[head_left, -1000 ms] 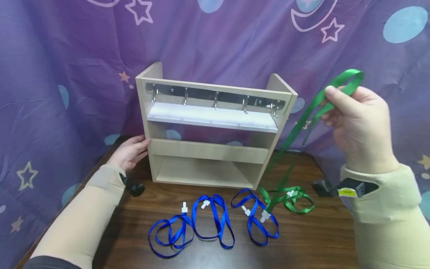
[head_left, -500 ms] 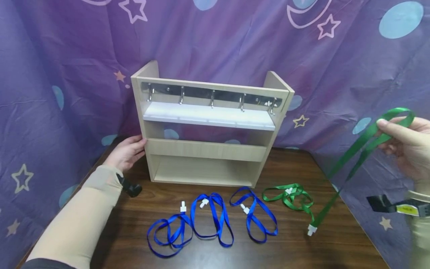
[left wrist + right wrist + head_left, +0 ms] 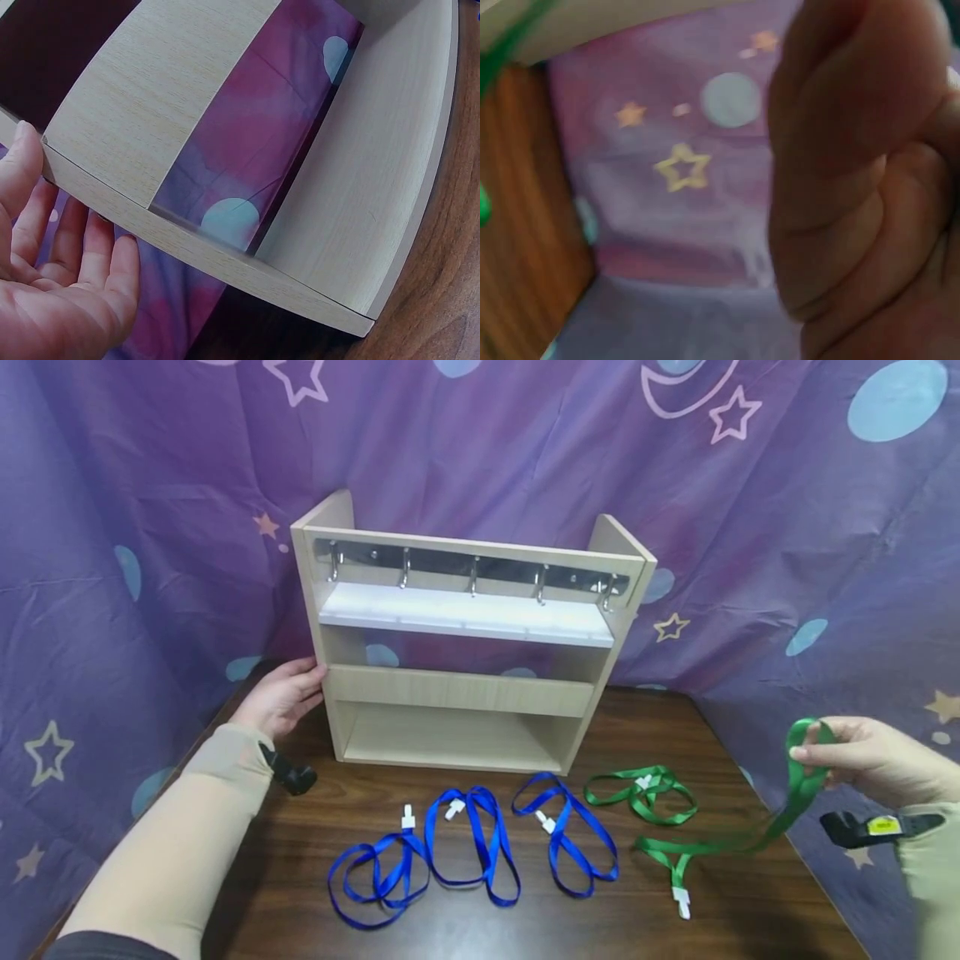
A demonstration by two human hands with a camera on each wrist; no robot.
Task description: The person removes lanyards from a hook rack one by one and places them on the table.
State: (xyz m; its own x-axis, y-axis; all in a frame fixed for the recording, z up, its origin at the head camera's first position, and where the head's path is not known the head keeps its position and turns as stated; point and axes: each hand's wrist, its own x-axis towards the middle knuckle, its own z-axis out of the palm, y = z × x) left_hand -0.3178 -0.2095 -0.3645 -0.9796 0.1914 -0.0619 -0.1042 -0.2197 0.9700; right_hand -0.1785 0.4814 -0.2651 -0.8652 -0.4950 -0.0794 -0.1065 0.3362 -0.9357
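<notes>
A light wooden shelf unit (image 3: 461,693) stands on the table, with a metal rail of several hooks (image 3: 474,572) across its upper front. My left hand (image 3: 281,697) rests against its left side panel (image 3: 187,244), the thumb near the front edge and the relaxed fingers along the outer face. At the right, my right hand (image 3: 873,756) pinches a green lanyard (image 3: 802,785) between thumb and fingers. That lanyard's lower part lies on the tabletop, ending in a white clip (image 3: 681,902). In the right wrist view the fingers fill much of the picture and hide the pinch.
Three blue lanyards (image 3: 491,852) with white clips lie in loops before the shelf unit. A second green lanyard (image 3: 652,797) lies coiled to their right. The brown wooden table (image 3: 585,927) ends at a right edge, and a purple patterned curtain (image 3: 480,443) hangs behind.
My right hand moved right, then down, carrying the green lanyard away from the blue ones; its clip end now lies on the table at the right. My left hand stayed at the shelf unit.
</notes>
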